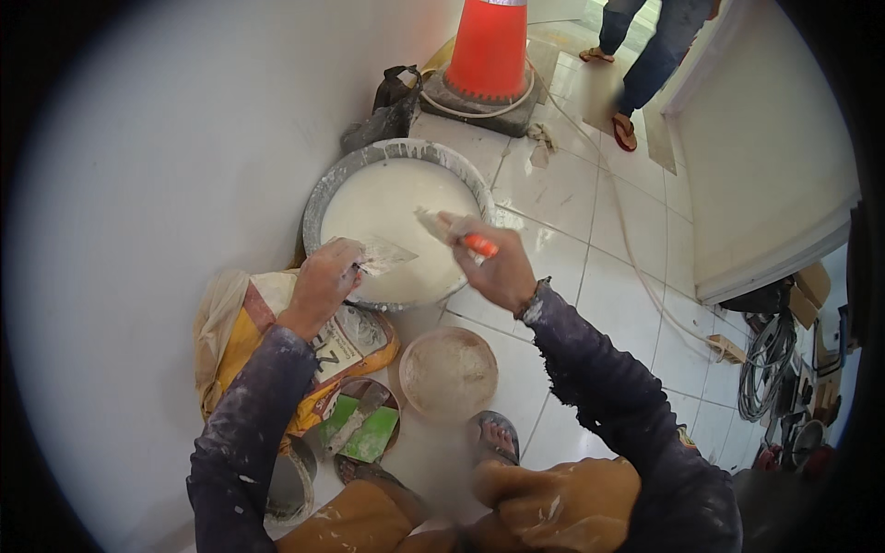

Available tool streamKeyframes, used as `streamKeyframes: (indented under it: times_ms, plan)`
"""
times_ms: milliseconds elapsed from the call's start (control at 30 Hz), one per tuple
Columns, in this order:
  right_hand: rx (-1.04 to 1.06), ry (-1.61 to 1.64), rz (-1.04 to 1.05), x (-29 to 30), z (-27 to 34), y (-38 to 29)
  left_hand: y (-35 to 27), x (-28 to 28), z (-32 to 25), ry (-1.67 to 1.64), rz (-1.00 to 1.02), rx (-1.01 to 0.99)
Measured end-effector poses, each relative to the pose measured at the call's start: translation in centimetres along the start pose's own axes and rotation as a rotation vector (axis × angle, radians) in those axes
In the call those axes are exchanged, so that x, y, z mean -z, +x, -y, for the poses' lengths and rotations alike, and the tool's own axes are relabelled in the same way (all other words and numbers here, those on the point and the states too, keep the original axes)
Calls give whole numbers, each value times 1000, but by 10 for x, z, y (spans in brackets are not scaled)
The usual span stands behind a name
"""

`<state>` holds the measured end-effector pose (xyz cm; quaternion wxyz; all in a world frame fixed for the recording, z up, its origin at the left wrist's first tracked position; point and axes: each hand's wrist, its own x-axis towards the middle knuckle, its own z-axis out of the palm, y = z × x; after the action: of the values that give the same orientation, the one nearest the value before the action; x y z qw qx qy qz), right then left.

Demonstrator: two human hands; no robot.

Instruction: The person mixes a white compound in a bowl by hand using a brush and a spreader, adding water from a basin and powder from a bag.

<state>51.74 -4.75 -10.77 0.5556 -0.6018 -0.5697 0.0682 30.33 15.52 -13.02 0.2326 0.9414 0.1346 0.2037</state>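
Note:
A large round tub (312, 220) stands by the wall, filled with a milky white liquid (387, 200); its rim is spattered white. My left hand (325, 280) is closed on a putty knife (388, 256) smeared with white, its blade over the near part of the tub. My right hand (494, 256) grips a tool with an orange handle (480, 245). The pale end of that tool (432, 222) points left over the liquid; blur hides whether it is a brush or a blade.
A printed bag (373, 339), a round lid or shallow pan (449, 373), a container with a green piece (366, 428) and a bucket (308, 484) lie near my feet. Beyond stand a traffic cone (487, 48) and a person (646, 69). A hose or cable (626, 235) crosses the tiles.

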Motion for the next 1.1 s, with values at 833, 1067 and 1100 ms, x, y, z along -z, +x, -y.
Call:
streamKeyframes:
  times_ms: [833, 1067, 1100]
  plan:
    - [-115, -270, 299, -53, -15, 39, -5, -2, -9, 279, 59, -571]
    - [-222, -315, 373, -59, -25, 29, -8, -8, -7, 277, 67, -562]
    - [-173, -261, 301, -58, -21, 31, -7, -6, -6, 276, 71, -555]
